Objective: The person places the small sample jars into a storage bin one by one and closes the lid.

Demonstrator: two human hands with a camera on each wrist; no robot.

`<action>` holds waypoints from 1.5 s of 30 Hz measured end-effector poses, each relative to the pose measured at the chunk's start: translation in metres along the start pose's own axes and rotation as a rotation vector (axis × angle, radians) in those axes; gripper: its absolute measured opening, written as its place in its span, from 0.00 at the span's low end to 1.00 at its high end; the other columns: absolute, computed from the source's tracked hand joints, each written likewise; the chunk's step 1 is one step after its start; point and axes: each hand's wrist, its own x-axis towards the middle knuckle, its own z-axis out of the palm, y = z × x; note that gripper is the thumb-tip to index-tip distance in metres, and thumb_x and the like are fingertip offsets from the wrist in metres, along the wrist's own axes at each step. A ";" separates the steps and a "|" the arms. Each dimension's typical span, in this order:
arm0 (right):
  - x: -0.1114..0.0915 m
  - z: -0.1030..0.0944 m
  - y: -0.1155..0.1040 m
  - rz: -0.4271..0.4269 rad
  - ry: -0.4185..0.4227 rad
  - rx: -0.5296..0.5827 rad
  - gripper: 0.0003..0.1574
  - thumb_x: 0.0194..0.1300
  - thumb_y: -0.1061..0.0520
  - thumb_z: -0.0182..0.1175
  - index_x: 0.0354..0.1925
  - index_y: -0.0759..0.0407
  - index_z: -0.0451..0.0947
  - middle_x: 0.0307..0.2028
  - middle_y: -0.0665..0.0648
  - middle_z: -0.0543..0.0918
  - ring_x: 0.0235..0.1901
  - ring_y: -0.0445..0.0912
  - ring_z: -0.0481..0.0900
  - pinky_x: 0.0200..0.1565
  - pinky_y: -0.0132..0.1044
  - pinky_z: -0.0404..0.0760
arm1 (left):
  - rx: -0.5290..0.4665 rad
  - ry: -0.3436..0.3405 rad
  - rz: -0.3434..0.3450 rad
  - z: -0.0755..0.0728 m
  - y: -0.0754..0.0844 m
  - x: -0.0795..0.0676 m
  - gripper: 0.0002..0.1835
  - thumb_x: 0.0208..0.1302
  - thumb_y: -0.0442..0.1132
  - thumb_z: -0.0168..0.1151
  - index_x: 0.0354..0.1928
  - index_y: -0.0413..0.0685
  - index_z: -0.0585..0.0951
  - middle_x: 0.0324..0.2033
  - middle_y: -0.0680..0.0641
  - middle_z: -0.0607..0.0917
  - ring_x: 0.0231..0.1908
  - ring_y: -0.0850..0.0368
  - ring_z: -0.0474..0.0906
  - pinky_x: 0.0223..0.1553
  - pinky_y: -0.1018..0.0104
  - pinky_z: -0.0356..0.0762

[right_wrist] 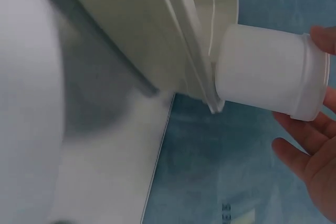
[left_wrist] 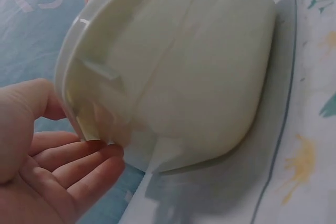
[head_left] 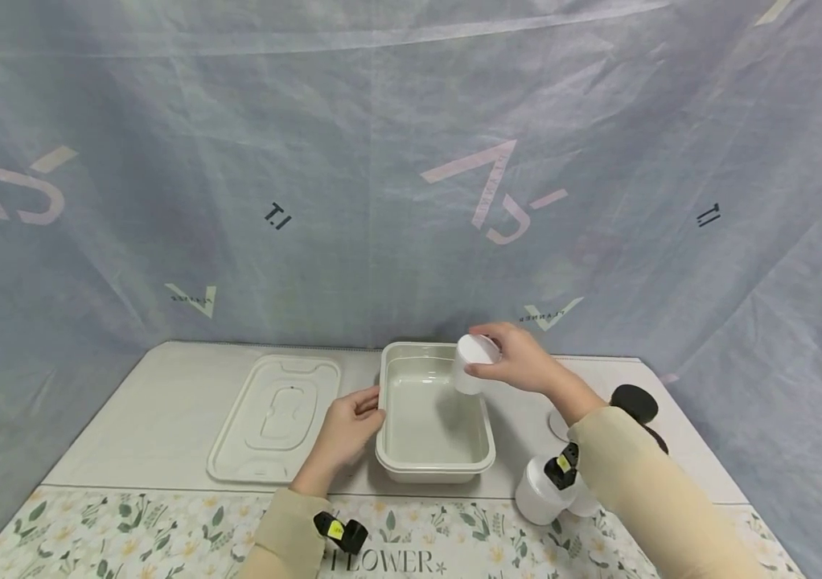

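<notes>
My right hand [head_left: 519, 360] holds a white lidded jar [head_left: 465, 378] by its lid end, over the right rim of a cream rectangular tub [head_left: 434, 466]. In the right wrist view the thumb and fingers pinch the lid, and the jar [right_wrist: 262, 72] overlaps the tub's rim [right_wrist: 184, 30]. My left hand [head_left: 348, 422] is at the tub's left side. The left wrist view shows its thumb and fingers [left_wrist: 79, 166] holding the rim there. The visible part of the tub's floor is bare.
A cream lid [head_left: 277, 418] lies flat left of the tub. White jars [head_left: 540, 494] stand at the front right, partly behind my right sleeve. Black round lids [head_left: 634, 402] lie farther right. A fabric curtain [head_left: 375, 201] hangs behind the table.
</notes>
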 end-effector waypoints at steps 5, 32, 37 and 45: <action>0.014 0.013 -0.010 -0.006 -0.033 -0.006 0.39 0.51 0.45 0.69 0.58 0.61 0.74 0.53 0.62 0.79 0.49 0.54 0.77 0.47 0.49 0.79 | 0.014 0.005 -0.037 -0.002 0.003 0.000 0.23 0.62 0.33 0.57 0.60 0.34 0.73 0.51 0.35 0.81 0.50 0.45 0.81 0.47 0.68 0.82; 0.047 0.087 -0.028 -0.061 -0.240 -0.082 0.28 0.56 0.47 0.68 0.49 0.58 0.71 0.48 0.58 0.78 0.45 0.47 0.75 0.46 0.40 0.77 | 0.055 0.026 -0.129 -0.011 0.008 0.000 0.20 0.57 0.32 0.58 0.53 0.32 0.78 0.45 0.35 0.84 0.46 0.45 0.83 0.41 0.63 0.84; 0.048 0.094 -0.028 -0.098 -0.259 -0.102 0.24 0.59 0.48 0.65 0.46 0.59 0.70 0.44 0.57 0.78 0.42 0.45 0.74 0.45 0.40 0.76 | 0.059 0.022 -0.136 -0.012 0.007 0.000 0.20 0.58 0.32 0.58 0.53 0.32 0.78 0.45 0.36 0.85 0.46 0.47 0.83 0.40 0.64 0.85; 0.043 0.090 -0.031 -0.078 -0.275 -0.127 0.28 0.61 0.44 0.63 0.52 0.57 0.70 0.53 0.59 0.77 0.52 0.50 0.76 0.56 0.44 0.75 | 0.027 0.024 -0.155 -0.011 0.007 0.001 0.21 0.57 0.32 0.58 0.54 0.33 0.77 0.46 0.36 0.84 0.45 0.48 0.83 0.36 0.66 0.85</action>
